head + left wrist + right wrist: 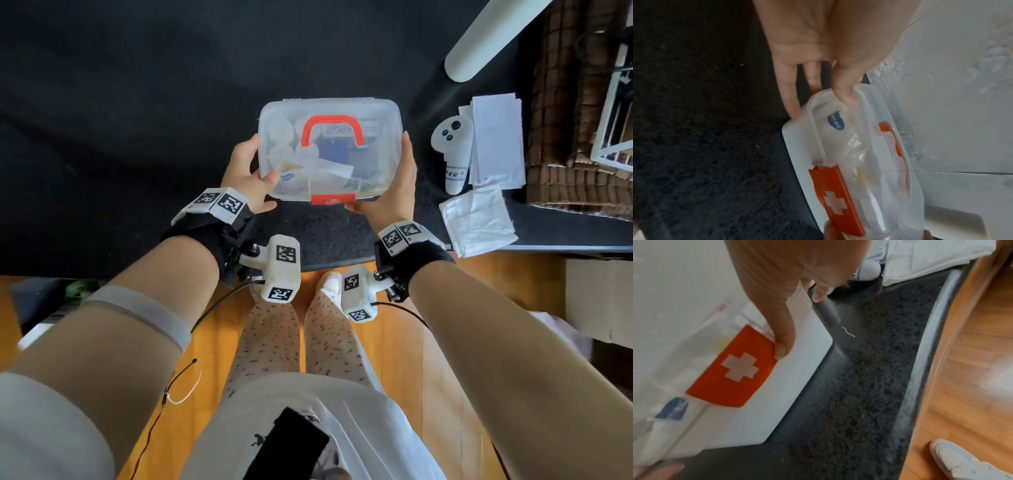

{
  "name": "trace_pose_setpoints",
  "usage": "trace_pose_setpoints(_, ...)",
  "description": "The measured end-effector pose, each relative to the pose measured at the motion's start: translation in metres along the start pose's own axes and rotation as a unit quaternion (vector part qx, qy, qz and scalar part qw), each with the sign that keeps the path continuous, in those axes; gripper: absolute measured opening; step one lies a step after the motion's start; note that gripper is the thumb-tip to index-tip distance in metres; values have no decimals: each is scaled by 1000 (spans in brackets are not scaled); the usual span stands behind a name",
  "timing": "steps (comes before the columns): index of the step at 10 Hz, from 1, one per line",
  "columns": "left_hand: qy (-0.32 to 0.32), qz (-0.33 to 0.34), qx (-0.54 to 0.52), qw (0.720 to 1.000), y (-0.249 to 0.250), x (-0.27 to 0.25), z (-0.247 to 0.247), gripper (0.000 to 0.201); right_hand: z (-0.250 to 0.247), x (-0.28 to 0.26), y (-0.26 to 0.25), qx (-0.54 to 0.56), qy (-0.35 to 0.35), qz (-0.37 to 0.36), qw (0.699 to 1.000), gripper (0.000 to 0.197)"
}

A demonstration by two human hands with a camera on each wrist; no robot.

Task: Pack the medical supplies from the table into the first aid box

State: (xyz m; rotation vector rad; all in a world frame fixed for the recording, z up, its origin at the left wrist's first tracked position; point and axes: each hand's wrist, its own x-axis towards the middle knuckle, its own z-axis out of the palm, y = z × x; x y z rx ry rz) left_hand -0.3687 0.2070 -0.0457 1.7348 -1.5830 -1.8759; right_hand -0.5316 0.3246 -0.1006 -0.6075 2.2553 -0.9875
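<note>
The first aid box (330, 150), translucent with its lid on, is held over the near part of the black table (120, 120). A red handle (332, 128) lies flat on the lid; a red latch (333, 198) with a white cross sits on the near side. Supplies are visible through the lid: white round containers, a blue item, packets. Whether the box base rests on the table or is lifted cannot be told.

The left hand (248, 174) grips the box's left end: thumb pressed on the lid's corner, fingers extended down the side wall. The right hand (394, 181) grips the right end, fingers along the side; in the right wrist view the thumb (783, 344) touches the edge of the latch.

The table surface is covered in dark, coarse-textured fabric. On its right part, well apart from the box, are noted a white controller (452, 154), a stack of white papers (496, 140) just beside it, and a folded white gauze pad (478, 219) near the table edge. A white pole (493, 37) crosses the far right corner.

Below the table edge, an orange-brown wooden floor (394, 342) and a white shoe (330, 284) are seen.
</note>
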Motion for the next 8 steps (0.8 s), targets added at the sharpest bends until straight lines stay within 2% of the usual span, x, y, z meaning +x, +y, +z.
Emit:
trace_pose_setpoints(3, 8, -5, -18, 1000, -1, 1, 2, 61, 4, 1, 6, -21, 42, 10, 999, 122)
trace_pose_setpoints(5, -6, 4, 34, 999, 5, -1, -2, 62, -8, -3, -5, -56, -3, 32, 998, 122)
trace_pose_setpoints(6, -1, -3, 90, 996, 18, -5, -5, 51, -27, -6, -20, -44, -45, 39, 997, 116)
trace_pose_setpoints(7, 11, 15, 162, 987, 51, -13, -9, 27, -50, 6, -46, -62, -66, 55, 994, 74)
trace_pose_setpoints(8, 22, 71, 215, 974, 94, -31, -16, 18, -76, 17, -89, -73, -62, 51, 994, 33)
